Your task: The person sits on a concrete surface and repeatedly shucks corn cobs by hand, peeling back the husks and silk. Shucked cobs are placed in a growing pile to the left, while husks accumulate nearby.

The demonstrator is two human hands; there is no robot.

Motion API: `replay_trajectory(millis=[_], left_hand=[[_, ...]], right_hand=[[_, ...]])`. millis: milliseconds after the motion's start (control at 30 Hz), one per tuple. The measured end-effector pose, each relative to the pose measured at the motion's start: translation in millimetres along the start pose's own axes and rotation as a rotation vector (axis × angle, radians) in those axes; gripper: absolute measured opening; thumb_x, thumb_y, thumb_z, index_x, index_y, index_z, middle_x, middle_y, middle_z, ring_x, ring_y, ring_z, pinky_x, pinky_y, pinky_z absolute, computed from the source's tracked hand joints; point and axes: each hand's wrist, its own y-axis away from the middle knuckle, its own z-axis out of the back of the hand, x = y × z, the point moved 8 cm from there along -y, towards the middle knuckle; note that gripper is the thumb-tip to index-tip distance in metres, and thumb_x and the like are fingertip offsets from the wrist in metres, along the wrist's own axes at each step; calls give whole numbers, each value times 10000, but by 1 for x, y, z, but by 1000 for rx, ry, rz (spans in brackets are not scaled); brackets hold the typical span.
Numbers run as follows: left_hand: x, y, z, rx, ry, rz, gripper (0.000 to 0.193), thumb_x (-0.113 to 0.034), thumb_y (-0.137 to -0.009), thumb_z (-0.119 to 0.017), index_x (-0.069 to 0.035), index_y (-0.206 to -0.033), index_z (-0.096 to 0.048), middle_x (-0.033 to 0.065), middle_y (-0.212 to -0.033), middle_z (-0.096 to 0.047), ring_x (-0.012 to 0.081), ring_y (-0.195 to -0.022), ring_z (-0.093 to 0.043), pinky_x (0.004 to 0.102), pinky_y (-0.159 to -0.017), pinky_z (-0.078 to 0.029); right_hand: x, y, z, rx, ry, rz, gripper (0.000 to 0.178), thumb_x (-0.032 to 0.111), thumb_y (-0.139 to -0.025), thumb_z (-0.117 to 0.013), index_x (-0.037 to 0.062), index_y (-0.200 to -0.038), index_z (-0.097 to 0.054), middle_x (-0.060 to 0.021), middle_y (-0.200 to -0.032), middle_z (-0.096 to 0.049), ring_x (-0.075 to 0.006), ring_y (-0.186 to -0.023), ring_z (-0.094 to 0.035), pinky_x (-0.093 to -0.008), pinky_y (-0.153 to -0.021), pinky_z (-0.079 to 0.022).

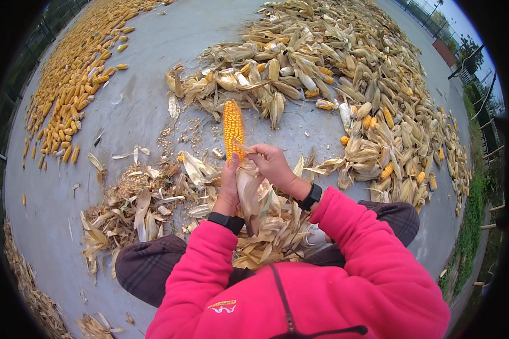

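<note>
An ear of corn stands nearly upright in front of me, its yellow kernels bare from the tip down. My left hand is closed round its base, where the peeled husk hangs down between my wrists. The fingers of my right hand pinch a strip of husk beside the lower end of the ear. Loose dry husks lie below my hands, between my bent legs.
A big heap of unhusked corn spreads ahead and to the right. Bare yellow ears form a long pile at far left. Torn husks and debris lie left of my hands on the grey ground.
</note>
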Motion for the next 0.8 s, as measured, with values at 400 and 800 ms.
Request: replay_trajectory(millis=[400,800], left_hand=[[11,5,-23,55,-917,-152,598,-123,-730,-886,2,-1234,-588,38,-1036,-687,141,-894,-665,305,-808,-548],[109,35,-27,572,-1619,170,196,-179,-791,-695,-139,-970,-765,203,-866,-725,404,-872,-698,466,-818,-546]], right_hand=[[-17,-14,32,25,-352,-343,390,327,-930,-768,-2,-1102,-651,-56,-980,-687,-145,-868,-658,-310,-770,-534],[-115,4,4,438,-95,-485,516,119,-753,-807,11,-1179,-536,-62,-945,-620,-183,-789,-638,-348,-707,-559]])
